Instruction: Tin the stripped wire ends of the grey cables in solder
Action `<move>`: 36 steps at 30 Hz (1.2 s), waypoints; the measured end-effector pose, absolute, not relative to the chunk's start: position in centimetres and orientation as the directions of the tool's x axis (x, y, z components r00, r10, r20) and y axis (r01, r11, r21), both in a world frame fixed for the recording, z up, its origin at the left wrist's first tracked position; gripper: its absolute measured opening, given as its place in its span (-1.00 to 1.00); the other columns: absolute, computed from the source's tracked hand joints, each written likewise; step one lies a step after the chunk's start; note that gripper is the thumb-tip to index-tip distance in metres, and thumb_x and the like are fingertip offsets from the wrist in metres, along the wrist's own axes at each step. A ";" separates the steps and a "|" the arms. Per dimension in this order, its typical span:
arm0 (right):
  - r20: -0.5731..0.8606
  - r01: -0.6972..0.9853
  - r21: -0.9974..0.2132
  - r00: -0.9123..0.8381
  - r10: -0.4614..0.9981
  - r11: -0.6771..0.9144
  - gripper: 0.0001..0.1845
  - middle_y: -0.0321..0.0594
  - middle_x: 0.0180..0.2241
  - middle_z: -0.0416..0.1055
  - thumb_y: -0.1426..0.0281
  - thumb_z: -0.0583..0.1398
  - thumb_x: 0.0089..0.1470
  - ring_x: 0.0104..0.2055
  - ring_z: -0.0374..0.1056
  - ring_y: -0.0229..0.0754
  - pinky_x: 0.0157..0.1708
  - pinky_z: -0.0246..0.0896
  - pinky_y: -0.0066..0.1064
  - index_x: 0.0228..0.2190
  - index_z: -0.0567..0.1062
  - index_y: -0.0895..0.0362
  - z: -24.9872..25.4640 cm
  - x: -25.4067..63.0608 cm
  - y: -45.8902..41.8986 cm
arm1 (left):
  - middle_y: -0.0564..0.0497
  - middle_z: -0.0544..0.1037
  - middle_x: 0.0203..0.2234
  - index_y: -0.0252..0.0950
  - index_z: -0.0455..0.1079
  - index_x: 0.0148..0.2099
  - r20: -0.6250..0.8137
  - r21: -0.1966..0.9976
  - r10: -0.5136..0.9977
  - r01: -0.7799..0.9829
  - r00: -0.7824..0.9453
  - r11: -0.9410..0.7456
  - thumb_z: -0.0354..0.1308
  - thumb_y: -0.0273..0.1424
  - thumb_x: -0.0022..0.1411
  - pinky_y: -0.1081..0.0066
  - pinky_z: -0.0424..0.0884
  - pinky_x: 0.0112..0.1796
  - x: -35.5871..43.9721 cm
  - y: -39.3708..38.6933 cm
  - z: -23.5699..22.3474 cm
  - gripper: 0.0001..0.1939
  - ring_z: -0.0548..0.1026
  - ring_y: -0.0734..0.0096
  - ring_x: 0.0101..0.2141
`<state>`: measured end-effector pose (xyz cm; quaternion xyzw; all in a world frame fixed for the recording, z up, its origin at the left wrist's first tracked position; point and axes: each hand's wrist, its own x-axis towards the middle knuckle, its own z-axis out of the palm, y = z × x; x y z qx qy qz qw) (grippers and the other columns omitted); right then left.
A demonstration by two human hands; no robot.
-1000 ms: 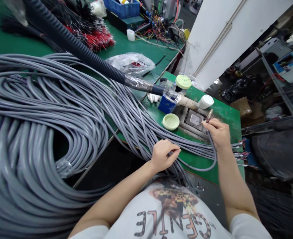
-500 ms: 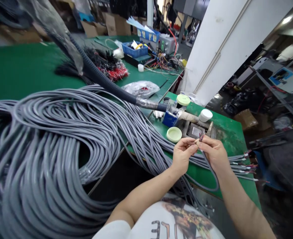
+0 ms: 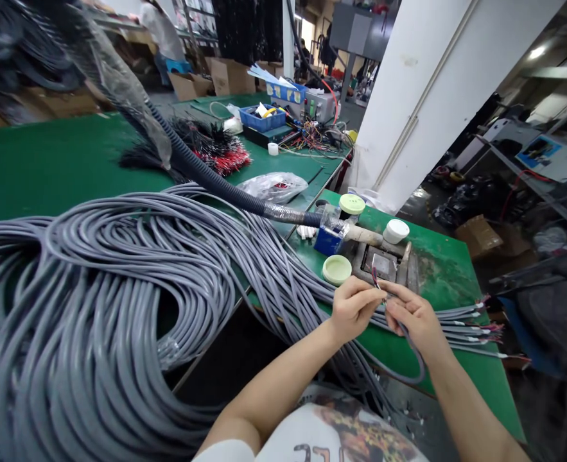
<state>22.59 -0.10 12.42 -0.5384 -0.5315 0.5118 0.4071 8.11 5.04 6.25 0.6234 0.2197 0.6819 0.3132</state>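
My right hand [image 3: 418, 322] is closed around a grey cable [image 3: 417, 357] near its end, and the cable loops down below the palm. Thin coloured wires [image 3: 374, 277] fan out of that end, pointing up and away. My left hand [image 3: 353, 312] pinches at the wires, its fingertips almost touching those of the right. Just beyond both hands sits a grimy metal block with a square, shiny plate [image 3: 384, 265]. More grey cables [image 3: 456, 327] lie beneath the hands, their stripped ends toward the right edge of the green bench.
A large coil of grey cable [image 3: 114, 321] covers the left side. A ribbed hose [image 3: 216, 183] crosses above it to a blue box [image 3: 328, 241]. Around the plate stand a pale green lid [image 3: 337, 269] and a white-lidded jar [image 3: 396, 231]. A white pillar [image 3: 437, 83] rises behind.
The view has tilted up slightly. My left fingers have shifted on the wires, and the wire ends now lean left. The right hand keeps hold of the cable.
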 end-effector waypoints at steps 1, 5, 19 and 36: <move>-0.106 0.141 -0.985 -0.065 0.992 -0.096 -0.48 -0.39 -0.68 0.29 0.21 0.20 0.11 -0.68 0.05 -0.35 -0.68 -0.07 -0.49 0.08 0.34 0.11 12.2 22.8 -0.4 | 0.00 0.47 -0.46 -0.21 0.55 -0.26 0.707 0.696 0.707 -0.161 -0.013 -0.700 0.18 -0.39 0.22 0.40 0.37 -0.36 8.3 4.9 6.1 -0.88 0.41 0.44 -0.42; -0.074 0.124 -0.989 0.043 0.996 -0.079 -0.39 -0.41 -0.66 0.33 0.22 0.20 0.10 -0.68 0.06 -0.34 -0.69 -0.06 -0.50 0.17 0.22 0.04 11.6 22.5 -1.3 | -0.03 0.53 -0.35 -0.23 0.52 -0.17 0.323 0.857 0.946 -0.413 -0.033 -0.307 0.28 -0.32 0.12 0.43 0.37 -0.34 9.5 3.8 5.3 -0.80 0.44 0.43 -0.37; 0.054 0.519 -0.854 0.045 0.998 0.023 -0.77 -0.29 -0.57 0.40 0.21 0.24 0.01 -0.52 0.26 -0.25 -0.53 0.15 -0.44 -0.40 0.60 0.10 13.6 22.8 1.0 | -0.05 0.56 -0.45 -0.35 0.56 -0.27 0.053 0.768 0.812 -0.544 0.581 0.339 0.26 -0.15 0.12 0.34 0.32 -0.14 8.4 1.5 5.5 -0.67 0.46 0.36 -0.34; 0.211 0.702 -0.694 -0.014 0.977 0.160 -0.71 -0.29 -0.59 0.35 0.23 0.24 0.04 -0.54 0.20 -0.29 -0.50 0.05 -0.41 -0.61 0.48 0.12 14.1 20.4 2.0 | 0.00 0.46 -0.47 -0.36 0.47 -0.31 0.042 0.823 0.851 -0.502 0.523 0.268 0.21 -0.13 0.16 0.45 0.22 -0.32 6.5 1.3 4.9 -0.66 0.32 0.48 -0.42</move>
